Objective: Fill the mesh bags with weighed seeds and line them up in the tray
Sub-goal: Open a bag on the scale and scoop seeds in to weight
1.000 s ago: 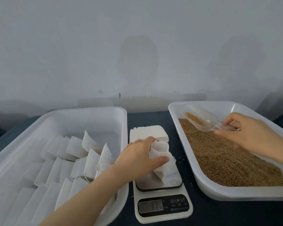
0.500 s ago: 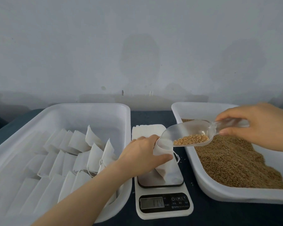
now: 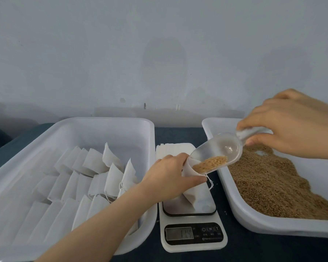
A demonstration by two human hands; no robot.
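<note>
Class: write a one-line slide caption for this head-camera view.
Right hand tips a scoop of seeds into the mesh bag that the left hand holds on the scale.

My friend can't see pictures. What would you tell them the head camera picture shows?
A right hand tips a clear scoop of brown seeds into a white mesh bag that the left hand holds open on a kitchen scale. A bag tray with rows of bags sits on the left, and a seed tray on the right.
</note>
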